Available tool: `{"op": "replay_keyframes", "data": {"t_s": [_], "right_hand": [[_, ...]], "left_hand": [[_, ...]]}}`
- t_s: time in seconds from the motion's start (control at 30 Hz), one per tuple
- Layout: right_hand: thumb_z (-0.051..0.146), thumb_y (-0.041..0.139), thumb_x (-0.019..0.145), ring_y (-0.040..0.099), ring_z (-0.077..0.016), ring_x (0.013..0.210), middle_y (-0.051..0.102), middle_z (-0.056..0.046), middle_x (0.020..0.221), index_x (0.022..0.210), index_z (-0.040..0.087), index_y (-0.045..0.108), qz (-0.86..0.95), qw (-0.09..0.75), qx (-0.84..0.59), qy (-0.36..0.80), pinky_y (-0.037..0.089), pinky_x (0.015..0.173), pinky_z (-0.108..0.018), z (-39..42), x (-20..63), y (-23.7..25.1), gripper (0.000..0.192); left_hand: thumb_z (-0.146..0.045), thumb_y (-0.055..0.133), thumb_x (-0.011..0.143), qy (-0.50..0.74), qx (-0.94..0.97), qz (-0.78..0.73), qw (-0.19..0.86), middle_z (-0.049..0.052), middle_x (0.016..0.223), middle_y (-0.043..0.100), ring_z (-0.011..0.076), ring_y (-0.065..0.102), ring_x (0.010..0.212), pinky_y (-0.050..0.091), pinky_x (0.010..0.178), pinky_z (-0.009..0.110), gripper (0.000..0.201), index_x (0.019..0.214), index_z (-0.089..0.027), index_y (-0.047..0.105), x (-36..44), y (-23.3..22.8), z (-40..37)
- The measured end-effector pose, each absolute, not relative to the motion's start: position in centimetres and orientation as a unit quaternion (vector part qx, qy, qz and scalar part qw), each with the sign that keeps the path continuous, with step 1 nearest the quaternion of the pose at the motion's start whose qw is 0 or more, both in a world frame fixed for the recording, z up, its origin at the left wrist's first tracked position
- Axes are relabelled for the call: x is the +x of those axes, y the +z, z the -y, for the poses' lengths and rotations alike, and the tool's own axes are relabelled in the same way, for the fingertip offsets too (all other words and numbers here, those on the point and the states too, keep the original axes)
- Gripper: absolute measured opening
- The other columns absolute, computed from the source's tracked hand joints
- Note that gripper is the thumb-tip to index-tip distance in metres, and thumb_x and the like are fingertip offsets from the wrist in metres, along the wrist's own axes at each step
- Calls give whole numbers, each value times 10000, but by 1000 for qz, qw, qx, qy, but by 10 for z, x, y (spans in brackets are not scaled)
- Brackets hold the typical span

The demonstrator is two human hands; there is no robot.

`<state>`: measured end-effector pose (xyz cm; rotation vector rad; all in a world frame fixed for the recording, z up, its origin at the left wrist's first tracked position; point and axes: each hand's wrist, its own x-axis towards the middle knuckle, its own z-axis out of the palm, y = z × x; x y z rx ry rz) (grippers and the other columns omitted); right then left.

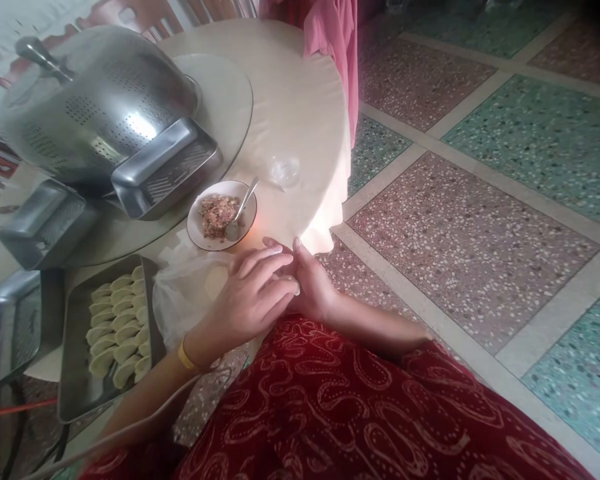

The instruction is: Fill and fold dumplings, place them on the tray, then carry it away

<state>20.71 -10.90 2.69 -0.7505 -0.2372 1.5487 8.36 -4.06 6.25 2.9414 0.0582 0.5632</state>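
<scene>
My left hand (257,290) reaches over my right hand (313,283), its fingers bent a little and apart, their tips at the right palm. The right hand is cupped open, thumb raised, fingers partly hidden behind the left ones. Nothing shows between the hands, though the palm is mostly covered. Just beyond them stands a white bowl (194,225) of minced filling (217,215) with a metal spoon (245,203) in it. A clear plastic bag (173,293) lies by my left hand, with a pale round shape in it. Left of that, a metal tray (75,360) holds rows of folded dumplings (125,313).
A large perforated metal pot (125,100) and metal pans (165,170) stand on the round table's turntable (237,100). A clear glass (284,172) is near the cloth's right edge. Pink fabric (333,40) hangs at the back. A cable (145,420) runs beneath my left arm.
</scene>
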Motion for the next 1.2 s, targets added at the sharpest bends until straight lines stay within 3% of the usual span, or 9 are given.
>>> {"op": "replay_keyframes", "data": {"t_s": [0.13,0.33,0.5,0.67,0.77,0.9,1.0,1.07,1.2], "right_hand": [[571,323,960,658,-196,1009,687,-87,1086,1268,183,519,30,661,-271,699,559,885,-347,111,209,24,533],[522,368,962,644,-192,1036,690,-66,1049,1172,196,571,-24,664,-254,703,550,895,-330,109,210,24,437],[438,221,1003,671,-181,895,708,-70,979,1185,175,571,-52,647,-258,715,561,729,-288,108,214,33,474],[442,227,1011,656,-138,727,716,-72,1008,1268,165,554,-69,657,-275,699,511,595,-226,112,216,39,500],[495,275,999,659,-141,745,707,-73,1097,1361,195,501,-51,672,-270,688,539,671,-257,114,214,39,521],[567,337,967,668,-176,979,639,-88,1273,1407,218,461,-25,689,-275,670,536,899,-326,115,211,39,575],[622,398,925,639,-209,1088,589,-96,1347,1422,235,442,20,691,-276,668,515,970,-383,115,210,38,631],[656,432,896,619,-223,1133,598,-101,1333,1431,241,429,53,686,-276,671,508,985,-391,116,210,37,677],[659,423,901,616,-215,1141,621,-111,1288,1437,215,409,63,675,-285,678,478,1028,-376,116,209,33,697]], "left_hand": [[-154,584,887,198,977,-25,79,98,1228,588,281,480,1236,405,992,462,83,830,-194,630,88,64,41],[-168,582,893,168,982,-17,83,103,1223,596,289,490,1234,403,990,462,86,828,-187,634,96,67,44],[-178,603,890,169,982,-24,87,94,1217,593,285,486,1249,408,997,459,62,941,-201,629,95,70,41],[-255,613,897,179,969,-73,156,126,1263,554,270,505,1244,441,1016,458,233,1112,-185,557,89,61,40],[-296,609,898,197,942,-129,241,132,1307,512,269,494,1259,449,1040,472,303,1172,-199,526,86,48,45],[-278,613,890,239,913,-174,282,117,1359,472,283,453,1296,418,1078,509,297,1173,-230,539,85,36,55],[-199,599,895,277,895,-172,305,94,1295,521,250,487,1261,433,1070,474,293,1180,-243,546,86,38,58],[-144,591,890,290,899,-149,292,86,1267,535,239,504,1237,448,1048,455,278,1150,-241,566,86,43,57],[-108,620,866,263,945,-89,172,77,1255,542,267,503,1210,423,1001,479,181,996,-233,635,86,58,52]]}}
